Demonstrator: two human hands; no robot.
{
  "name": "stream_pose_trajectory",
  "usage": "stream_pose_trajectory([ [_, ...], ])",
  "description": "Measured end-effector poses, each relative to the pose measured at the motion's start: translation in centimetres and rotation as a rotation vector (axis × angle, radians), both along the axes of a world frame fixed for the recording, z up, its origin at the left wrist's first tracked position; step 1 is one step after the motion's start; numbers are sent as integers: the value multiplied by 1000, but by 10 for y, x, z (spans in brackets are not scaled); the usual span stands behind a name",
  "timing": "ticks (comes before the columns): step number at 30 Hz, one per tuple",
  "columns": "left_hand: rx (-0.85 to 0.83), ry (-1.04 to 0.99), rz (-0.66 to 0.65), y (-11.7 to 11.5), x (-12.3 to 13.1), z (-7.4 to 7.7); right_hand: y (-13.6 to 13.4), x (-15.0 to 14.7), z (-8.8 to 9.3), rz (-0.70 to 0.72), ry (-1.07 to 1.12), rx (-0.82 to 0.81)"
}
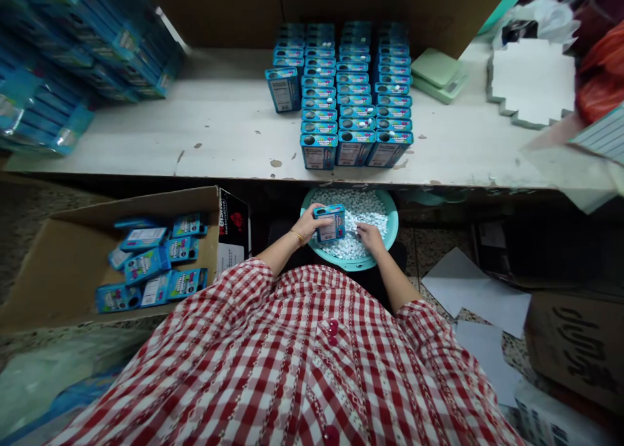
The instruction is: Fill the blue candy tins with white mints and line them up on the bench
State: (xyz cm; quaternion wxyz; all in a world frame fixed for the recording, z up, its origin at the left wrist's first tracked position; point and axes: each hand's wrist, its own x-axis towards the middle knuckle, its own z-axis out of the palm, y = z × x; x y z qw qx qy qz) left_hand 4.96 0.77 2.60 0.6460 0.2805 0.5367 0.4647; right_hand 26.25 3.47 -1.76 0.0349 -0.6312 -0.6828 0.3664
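Note:
A teal basin (392, 228) full of small white candies (348, 249) rests at my lap, under the table's front edge. Over its left half my left hand (310, 225) grips a flat blue candy box (337, 230) upright, its printed panel facing me. On the right side of the basin, my right hand (370, 236) reaches down to the candies with its fingertips pinched together. What lies between those fingertips is too small to make out. On the table ahead, several rows of similar blue candy boxes (319, 152) stand upright, a few with white candies on top.
A cardboard box (63, 257) with several loose candy boxes lies at my left. Stacks of wrapped blue boxes (117, 43) fill the table's left end. Right of the rows are a green scale (439, 75) and white card sheets (533, 78). Papers (475, 290) lie on the floor.

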Motion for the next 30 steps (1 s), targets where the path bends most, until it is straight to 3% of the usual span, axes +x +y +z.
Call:
stream_pose_trajectory([
  [6, 261, 534, 3, -7, -33, 14, 12, 23, 41, -1, 181, -16],
  [12, 339, 818, -172, -1, -10, 13, 25, 27, 102, 173, 257, 3],
  [16, 351, 892, -266, 1, 4, 15, 31, 6, 136, 369, -72, 19],
  [20, 341, 964, -307, 0, 6, 12, 27, -24, 167, 467, -430, 77],
  [24, 357, 975, -308, -2, 5, 10, 17, -50, 191, 522, -559, 100],
  [27, 349, 928, -273, -1, 4, 11, 12, -49, 203, 551, -573, 132],
  [30, 318, 833, -190, -1, -5, 12, 11, -19, 197, 495, -570, 153],
])
